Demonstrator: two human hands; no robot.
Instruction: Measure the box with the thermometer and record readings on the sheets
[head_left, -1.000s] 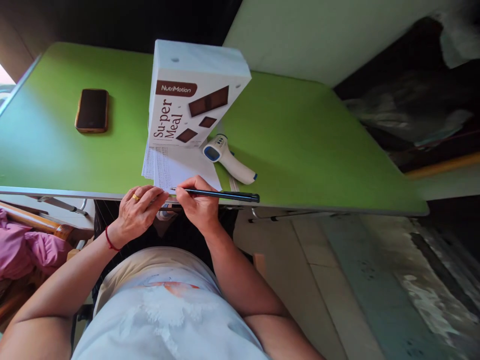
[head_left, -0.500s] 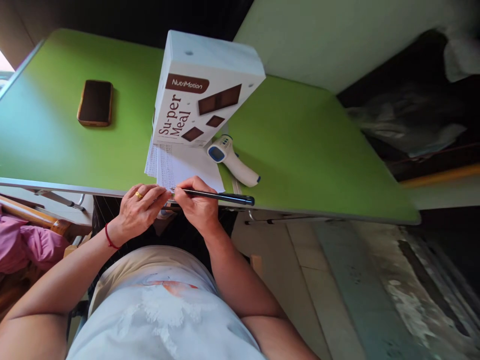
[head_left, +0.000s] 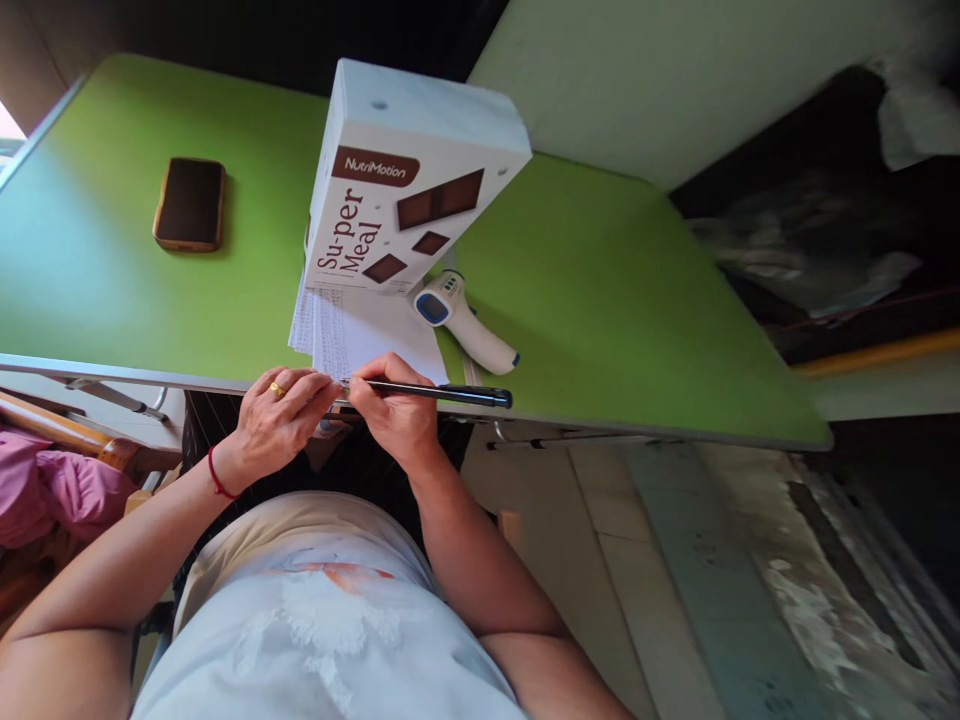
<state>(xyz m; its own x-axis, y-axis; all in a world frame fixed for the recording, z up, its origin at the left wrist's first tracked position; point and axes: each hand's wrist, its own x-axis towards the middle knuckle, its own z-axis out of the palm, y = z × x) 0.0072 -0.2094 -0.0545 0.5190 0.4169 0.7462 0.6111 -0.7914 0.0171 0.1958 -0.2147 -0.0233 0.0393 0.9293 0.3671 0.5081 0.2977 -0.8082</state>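
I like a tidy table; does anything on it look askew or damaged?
Slightly: the papers aren't squared, their left edges fanned out, and the white box hides their far ends. I see no damage on the green table.

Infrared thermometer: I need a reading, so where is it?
In the head view, the infrared thermometer lies on the green table, lower right of the NutriMotion box, beyond the pen.

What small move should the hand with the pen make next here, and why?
Probably a short pen stroke on the papers: the right hand grips the pen, its tip at the papers' near edge, and the left hand's fingertips are beside that tip. Whether the tip touches paper is too small to tell.
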